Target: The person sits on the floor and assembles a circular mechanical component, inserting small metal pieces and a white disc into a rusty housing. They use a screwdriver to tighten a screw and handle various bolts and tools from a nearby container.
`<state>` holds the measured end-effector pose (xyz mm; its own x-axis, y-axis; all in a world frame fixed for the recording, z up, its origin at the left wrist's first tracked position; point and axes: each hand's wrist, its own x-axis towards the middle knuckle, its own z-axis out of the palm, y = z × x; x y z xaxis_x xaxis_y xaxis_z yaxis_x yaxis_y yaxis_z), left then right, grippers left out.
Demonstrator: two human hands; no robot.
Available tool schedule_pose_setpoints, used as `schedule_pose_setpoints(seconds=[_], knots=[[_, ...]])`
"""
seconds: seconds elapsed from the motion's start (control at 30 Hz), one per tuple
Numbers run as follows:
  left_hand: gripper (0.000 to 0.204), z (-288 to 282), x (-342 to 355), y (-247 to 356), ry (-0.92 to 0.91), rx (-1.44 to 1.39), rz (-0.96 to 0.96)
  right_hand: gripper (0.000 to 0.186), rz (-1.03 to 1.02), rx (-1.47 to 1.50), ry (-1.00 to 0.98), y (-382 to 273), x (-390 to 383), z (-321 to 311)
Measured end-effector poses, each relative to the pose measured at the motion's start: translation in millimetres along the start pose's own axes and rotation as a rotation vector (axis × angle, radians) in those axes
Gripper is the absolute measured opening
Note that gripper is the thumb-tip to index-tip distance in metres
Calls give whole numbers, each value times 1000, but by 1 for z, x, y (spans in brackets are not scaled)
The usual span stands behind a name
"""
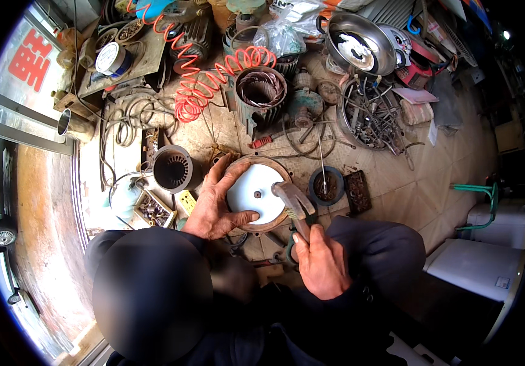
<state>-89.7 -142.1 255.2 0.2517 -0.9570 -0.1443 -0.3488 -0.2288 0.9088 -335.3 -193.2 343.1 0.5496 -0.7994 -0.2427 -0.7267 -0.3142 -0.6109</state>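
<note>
Going from the left, we count one car wheel (2, 236) at the far edge, beyond a metal door rail (24, 135). Next on the floor (421, 195) we find one small tray of rusty parts (153, 209) and, just above it, one open motor housing (173, 169) lying on its side. Farther back we see one roll of tape (111, 59) on a cluttered board and one orange coiled hose (204, 82) that runs across to a second motor housing (260, 93), this one upright with copper windings showing inside.

In the middle, our left hand (217, 204) lies spread on one round white disc (256, 194) set in a rusty ring; the fingers press flat on its left edge and the thumb rests on its lower face, so the hand steadies it rather than clasps it. The disc sits on the floor just in front of our knees.

Our right hand (322, 263) is clenched around the handle of one hammer (295, 206), whose metal head lies at the right rim of the disc.

To the right we count one dark round part (327, 186) and one rusty flat plate (358, 191) side by side, one wire basket of tools (372, 113) behind them, one steel bowl (360, 44) farther back, and two white boxes (479, 271) at the far right.
</note>
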Motion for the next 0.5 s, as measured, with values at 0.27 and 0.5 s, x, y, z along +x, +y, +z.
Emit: schedule_pose_setpoints(seconds=[0.27, 0.5], knots=[[106, -6, 2, 11, -50, 117, -15, 28, -50, -80, -58, 1, 0, 7], [106, -7, 3, 17, -44, 98, -12, 25, -87, 33, 150, -8, -4, 5]])
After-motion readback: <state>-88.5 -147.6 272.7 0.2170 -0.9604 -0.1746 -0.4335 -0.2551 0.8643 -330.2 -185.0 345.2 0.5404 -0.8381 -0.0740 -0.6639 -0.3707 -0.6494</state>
